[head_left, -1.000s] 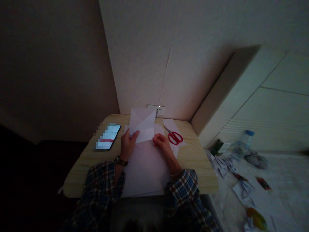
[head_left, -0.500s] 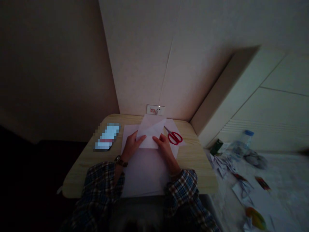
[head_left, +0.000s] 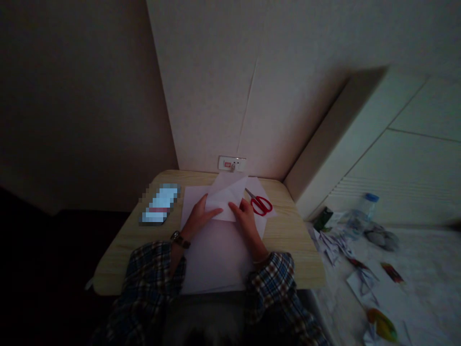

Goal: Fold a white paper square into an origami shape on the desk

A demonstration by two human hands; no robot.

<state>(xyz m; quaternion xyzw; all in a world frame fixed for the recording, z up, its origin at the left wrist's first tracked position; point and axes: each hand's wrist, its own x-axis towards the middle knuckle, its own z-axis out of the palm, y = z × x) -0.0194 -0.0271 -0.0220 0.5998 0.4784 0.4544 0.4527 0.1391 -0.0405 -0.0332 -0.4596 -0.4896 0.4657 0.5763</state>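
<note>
A folded sheet of white paper point(head_left: 226, 194) is held between my two hands, its upper layer slanting in a diagonal edge toward the upper right. My left hand point(head_left: 201, 214) grips its left side, thumb on top and fingers behind. On the right side, my right hand point(head_left: 245, 217) pinches the lower part with the thumb over it; the fingers beneath are partly hidden. Under both hands lie larger white sheets point(head_left: 218, 259) on the small wooden table point(head_left: 290, 245). Scissors with red handles point(head_left: 261, 205) rest just right of my right hand.
A phone point(head_left: 160, 204), blurred out, lies at the table's left. Behind the table, a wall socket point(head_left: 232, 163) holds a plug. To the right are a clear bottle with a blue cap point(head_left: 369, 206), paper scraps point(head_left: 333, 245) and a yellow-green object point(head_left: 382, 324).
The folded paper's near edge has shifted and its diagonal layer sits slightly lower. My left thumb has slid a little right and down along it. The scissors and phone stay put.
</note>
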